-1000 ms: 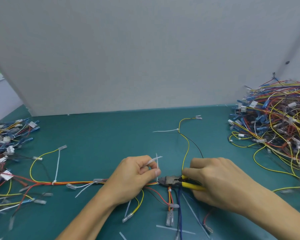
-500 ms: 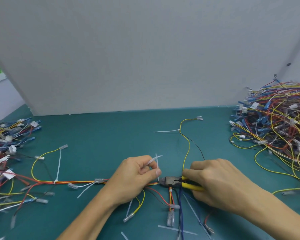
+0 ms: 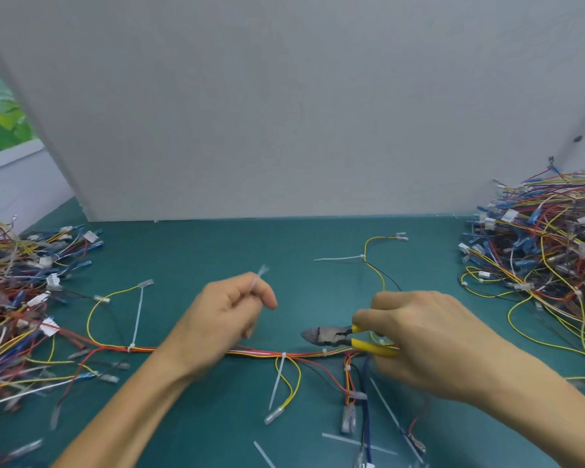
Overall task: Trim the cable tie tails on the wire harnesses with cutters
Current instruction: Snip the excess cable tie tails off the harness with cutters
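- While the right hand [image 3: 429, 342] curls its fingers round the yellow handles, the cutters [image 3: 331, 336] sit just on the far side of the wire harness [image 3: 250, 352], long axis nearly level, nose pointing left.
- Their jaws look closed (a little blurred).
- The left hand [image 3: 230, 319] pinches a short white cut tail [image 3: 259, 276] between thumb and forefinger; it sticks up and away.
- The harness runs left to right across the green table [image 3: 217, 251].
- One uncut tail [image 3: 137, 315] points away, another [image 3: 277, 383] towards the person.

Motion-blurred tie tail [image 3: 260, 275] (cutter handles [image 3: 376, 348] mostly inside right hand [image 3: 429, 339])
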`<control>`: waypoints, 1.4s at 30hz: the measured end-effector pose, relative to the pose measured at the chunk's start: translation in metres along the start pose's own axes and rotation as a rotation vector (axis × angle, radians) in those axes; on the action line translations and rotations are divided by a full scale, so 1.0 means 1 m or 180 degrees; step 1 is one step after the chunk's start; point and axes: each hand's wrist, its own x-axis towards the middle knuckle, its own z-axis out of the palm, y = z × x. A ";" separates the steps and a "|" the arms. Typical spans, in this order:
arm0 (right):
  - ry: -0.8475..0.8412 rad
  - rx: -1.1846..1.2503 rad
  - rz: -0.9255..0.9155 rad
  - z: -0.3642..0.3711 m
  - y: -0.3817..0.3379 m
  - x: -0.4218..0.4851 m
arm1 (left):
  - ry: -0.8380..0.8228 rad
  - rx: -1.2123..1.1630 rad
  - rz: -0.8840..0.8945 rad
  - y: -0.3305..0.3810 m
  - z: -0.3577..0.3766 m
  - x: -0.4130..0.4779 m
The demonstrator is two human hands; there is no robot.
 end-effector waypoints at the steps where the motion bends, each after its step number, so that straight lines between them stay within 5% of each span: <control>1: -0.0070 -0.0011 -0.0028 0.003 -0.004 0.003 | -0.0186 0.0593 0.0185 -0.004 -0.002 -0.005; 5: -0.0366 -0.0082 -0.0085 0.017 -0.012 0.013 | -0.0783 0.1351 0.0295 -0.015 0.005 -0.018; 24: -0.0125 -0.0074 -0.0209 0.028 -0.015 0.019 | -0.0512 0.0853 0.0037 -0.022 0.005 -0.010; 42: 0.1034 -0.0472 -0.0583 0.040 -0.019 0.016 | -0.0454 0.0735 -0.0073 -0.024 0.007 -0.009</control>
